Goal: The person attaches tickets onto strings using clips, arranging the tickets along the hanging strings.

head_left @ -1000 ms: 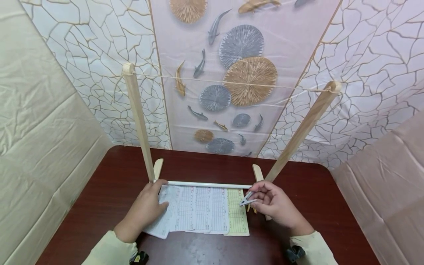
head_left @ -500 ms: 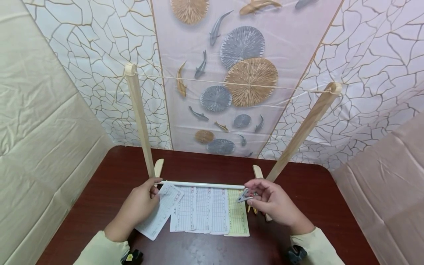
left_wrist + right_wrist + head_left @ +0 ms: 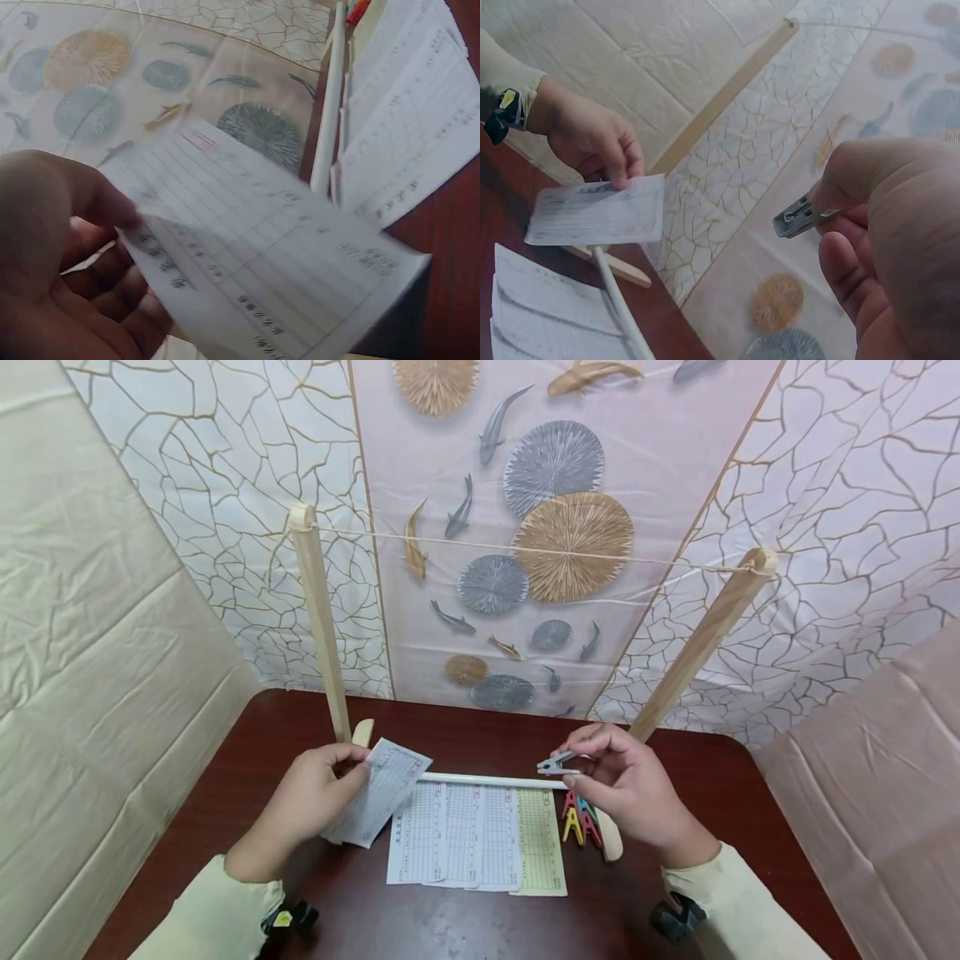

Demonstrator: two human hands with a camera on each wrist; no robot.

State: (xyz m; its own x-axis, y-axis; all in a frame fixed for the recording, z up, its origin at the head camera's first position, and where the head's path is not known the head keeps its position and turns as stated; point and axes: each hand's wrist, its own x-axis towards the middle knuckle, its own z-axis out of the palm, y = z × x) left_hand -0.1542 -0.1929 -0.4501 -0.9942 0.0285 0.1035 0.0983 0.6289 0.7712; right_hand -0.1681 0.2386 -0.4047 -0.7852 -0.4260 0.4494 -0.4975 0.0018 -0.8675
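My left hand (image 3: 311,793) pinches a white printed form slip (image 3: 386,785) by its left edge, between thumb and fingers. The slip is raised and tilted, as the left wrist view shows its lined front. My right hand (image 3: 626,785) pinches a grey clothespin (image 3: 799,217) between thumb and fingers, its nose pointing left. Below, several white slips (image 3: 457,835) lie overlapped in a row on the table, with a yellow slip (image 3: 540,843) at the right end. A white rod (image 3: 495,780) runs along their top edges.
Two wooden posts, left (image 3: 321,627) and right (image 3: 705,643), stand on wooden feet. A thin string (image 3: 480,543) is tied between their tops. Several coloured clothespins (image 3: 581,818) lie by the right foot (image 3: 611,835) on the dark red table (image 3: 450,935). A patterned cloth (image 3: 495,635) hangs behind.
My left hand has picked the leftmost white slip off the row and lifted it. My right hand has risen with the grey clothespin, uncovering the coloured clothespins on the table.
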